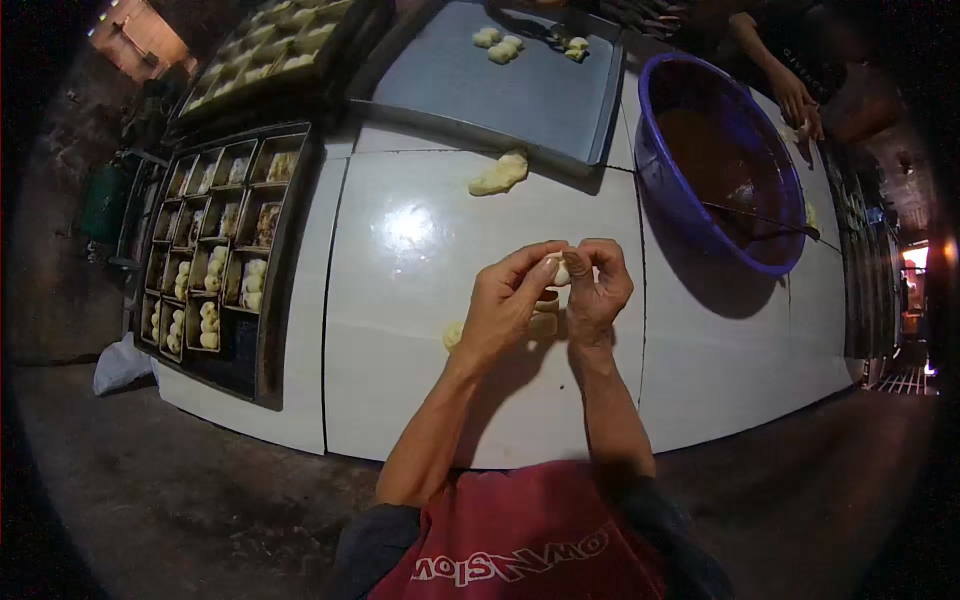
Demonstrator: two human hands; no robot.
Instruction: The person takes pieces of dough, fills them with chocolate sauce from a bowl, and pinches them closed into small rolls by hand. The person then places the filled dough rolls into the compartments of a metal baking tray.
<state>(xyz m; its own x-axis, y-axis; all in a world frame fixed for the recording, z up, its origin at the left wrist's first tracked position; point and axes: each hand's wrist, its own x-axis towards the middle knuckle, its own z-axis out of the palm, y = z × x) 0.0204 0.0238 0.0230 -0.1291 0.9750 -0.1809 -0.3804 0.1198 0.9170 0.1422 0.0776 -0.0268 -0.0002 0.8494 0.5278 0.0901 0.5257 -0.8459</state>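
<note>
Left hand (503, 302) and right hand (597, 296) together pinch a small, roundish cream dough lump (561, 272), likely light, soft; grip edges gently.

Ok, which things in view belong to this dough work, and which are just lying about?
Likely part of the job:
dough piece between left hand and right hand
loose dough on the table
metal tray with dough pieces
tins, some holding dough balls
purple basin, brown contents

Seemingly just lying about:
pale bag beside the table
green object at far left, too dim to identify
</note>
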